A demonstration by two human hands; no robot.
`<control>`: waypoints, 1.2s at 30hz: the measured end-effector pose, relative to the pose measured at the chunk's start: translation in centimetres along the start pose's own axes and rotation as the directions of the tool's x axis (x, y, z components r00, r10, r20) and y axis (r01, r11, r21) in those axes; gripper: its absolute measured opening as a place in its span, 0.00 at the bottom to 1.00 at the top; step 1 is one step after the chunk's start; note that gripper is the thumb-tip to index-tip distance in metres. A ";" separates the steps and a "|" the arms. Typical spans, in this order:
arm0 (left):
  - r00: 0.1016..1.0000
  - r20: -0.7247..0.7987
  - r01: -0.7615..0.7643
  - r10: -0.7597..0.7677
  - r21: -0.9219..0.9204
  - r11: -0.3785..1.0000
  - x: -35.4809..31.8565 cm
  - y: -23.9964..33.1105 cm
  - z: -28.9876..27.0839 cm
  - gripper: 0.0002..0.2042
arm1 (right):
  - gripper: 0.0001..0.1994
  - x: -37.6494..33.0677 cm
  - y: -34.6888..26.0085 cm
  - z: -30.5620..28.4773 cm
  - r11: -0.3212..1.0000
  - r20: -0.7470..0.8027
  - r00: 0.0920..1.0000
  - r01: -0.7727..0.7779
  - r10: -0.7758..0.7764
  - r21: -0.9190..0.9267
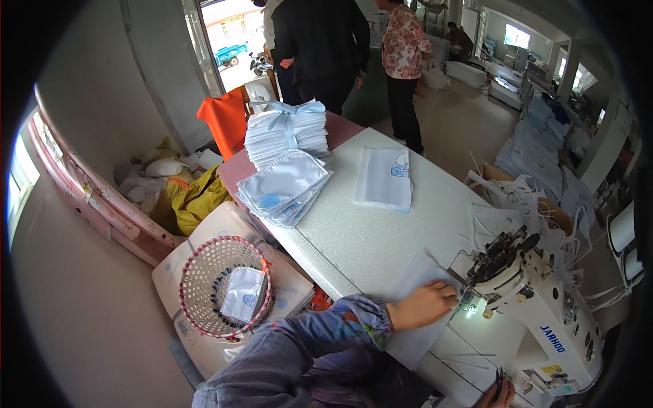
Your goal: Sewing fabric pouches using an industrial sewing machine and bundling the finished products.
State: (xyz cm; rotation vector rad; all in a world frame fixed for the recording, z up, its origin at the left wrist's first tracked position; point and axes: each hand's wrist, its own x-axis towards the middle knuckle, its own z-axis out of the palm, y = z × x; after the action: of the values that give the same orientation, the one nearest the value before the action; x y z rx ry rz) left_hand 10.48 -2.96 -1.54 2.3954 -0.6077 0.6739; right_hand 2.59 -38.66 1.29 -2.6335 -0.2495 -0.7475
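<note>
My left hand (423, 304) lies on a thin white cloth panel (411, 344), its fingertips close to the lit needle area of a white industrial sewing machine (537, 306). The fingers are slightly bent over the cloth, pressing it to the table; the panel reaches out on both sides of my wrist. At the lower edge, my right hand (500, 396), partly cut off, is closed around a dark pointed tool (500, 378) that looks like thread snips. Several loose thin strips (469, 355) lie on the table between my hands.
A ribbon-tied stack of white cloths (286, 132), a pile of sewn white pieces (284, 187) and a flat printed panel (385, 178) sit across the table (354, 234). A woven basket (192, 292) stands at left. White scraps (500, 204) crowd the right; people stand beyond.
</note>
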 end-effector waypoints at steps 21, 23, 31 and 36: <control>0.974 0.221 0.056 -0.051 -0.016 0.998 0.8 -0.4 -2.2 0.15 | 0.27 -0.8 -14.0 6.6 0.888 0.249 0.903 0.237 -0.351 0.393; 0.974 0.221 0.052 -0.044 -0.029 0.998 0.8 -0.1 -2.2 0.15 | 0.27 -1.0 -13.9 6.5 0.888 0.248 0.903 0.235 -0.350 0.395; 0.972 0.227 0.074 -0.067 -0.026 0.997 0.5 -0.7 -2.7 0.15 | 0.26 -1.0 -14.6 6.4 0.883 0.257 0.892 0.255 -0.372 0.394; 0.970 0.236 0.069 -0.053 -0.062 0.996 1.0 -1.0 -2.8 0.14 | 0.25 -0.8 -14.7 6.8 0.886 0.244 0.895 0.266 -0.374 0.380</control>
State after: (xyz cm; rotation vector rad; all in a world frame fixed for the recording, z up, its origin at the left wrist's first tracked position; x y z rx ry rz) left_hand 10.87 -0.72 0.63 2.4351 -0.6398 0.3395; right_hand 1.10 -22.56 0.30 -2.3861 -0.8498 -0.3348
